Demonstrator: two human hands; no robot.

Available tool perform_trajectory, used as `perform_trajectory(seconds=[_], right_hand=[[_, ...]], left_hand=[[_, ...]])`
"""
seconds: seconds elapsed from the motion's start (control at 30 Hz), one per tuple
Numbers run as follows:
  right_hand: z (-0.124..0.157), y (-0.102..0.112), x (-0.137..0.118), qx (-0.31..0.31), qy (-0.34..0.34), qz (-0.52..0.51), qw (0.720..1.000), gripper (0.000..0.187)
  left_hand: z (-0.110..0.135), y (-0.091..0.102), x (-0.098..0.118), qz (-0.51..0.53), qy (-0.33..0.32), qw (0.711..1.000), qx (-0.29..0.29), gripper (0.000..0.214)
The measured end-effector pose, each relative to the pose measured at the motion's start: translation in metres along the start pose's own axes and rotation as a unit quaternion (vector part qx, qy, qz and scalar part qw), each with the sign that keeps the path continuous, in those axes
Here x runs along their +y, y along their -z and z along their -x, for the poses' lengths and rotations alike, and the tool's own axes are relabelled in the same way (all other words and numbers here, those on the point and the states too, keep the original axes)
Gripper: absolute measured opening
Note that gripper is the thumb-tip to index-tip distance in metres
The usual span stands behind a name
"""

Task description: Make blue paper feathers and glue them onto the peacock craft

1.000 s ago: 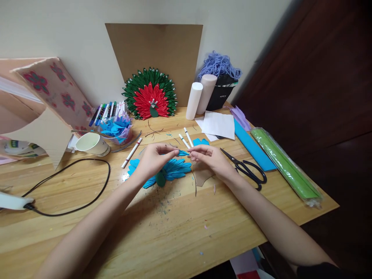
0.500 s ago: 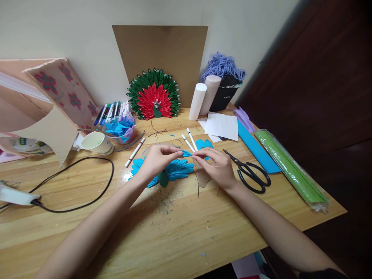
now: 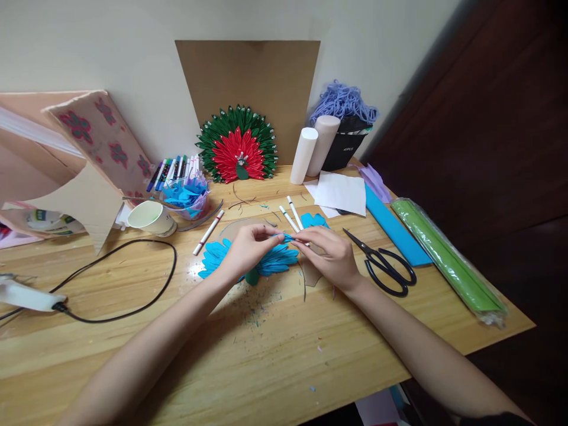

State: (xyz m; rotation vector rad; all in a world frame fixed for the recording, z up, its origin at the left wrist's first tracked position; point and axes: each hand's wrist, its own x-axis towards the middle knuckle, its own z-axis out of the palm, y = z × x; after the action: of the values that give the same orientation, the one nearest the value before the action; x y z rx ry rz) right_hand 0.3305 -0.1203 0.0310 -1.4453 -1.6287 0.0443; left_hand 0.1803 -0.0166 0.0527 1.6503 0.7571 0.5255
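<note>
Between my two hands is a small blue crepe paper piece (image 3: 288,237), narrow like a petal. My left hand (image 3: 254,248) pinches its left end with thumb and forefinger. At its right end, the fingertips of my right hand (image 3: 332,254) are closed on it. Below them on the table lies a fan of blue paper petals (image 3: 277,261) with a dark green body shape (image 3: 252,276), partly covered by my left hand. Just behind my right hand are more cut blue paper pieces (image 3: 314,220) and two white markers (image 3: 289,219).
Black-handled scissors (image 3: 386,266) lie to the right, beside a blue paper roll (image 3: 394,228) and a wrapped green roll (image 3: 448,260). At left are a paper cup (image 3: 152,219), a glue gun (image 3: 31,296) and its looped cord. A red-and-green paper peacock (image 3: 239,148) leans at the back.
My hands have drawn slightly closer together, and less of the blue paper piece shows between my fingers. The whole view has shifted a little.
</note>
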Motion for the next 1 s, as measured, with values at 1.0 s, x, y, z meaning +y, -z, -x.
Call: perform_trajectory(seconds=[1.0], right_hand=[[-0.003,0.002,-0.004,0.017,0.065,0.083,0.994,0.007]], left_hand=[[0.004,0.018,0.017,-0.123,0.001,0.992,-0.003,0.018]])
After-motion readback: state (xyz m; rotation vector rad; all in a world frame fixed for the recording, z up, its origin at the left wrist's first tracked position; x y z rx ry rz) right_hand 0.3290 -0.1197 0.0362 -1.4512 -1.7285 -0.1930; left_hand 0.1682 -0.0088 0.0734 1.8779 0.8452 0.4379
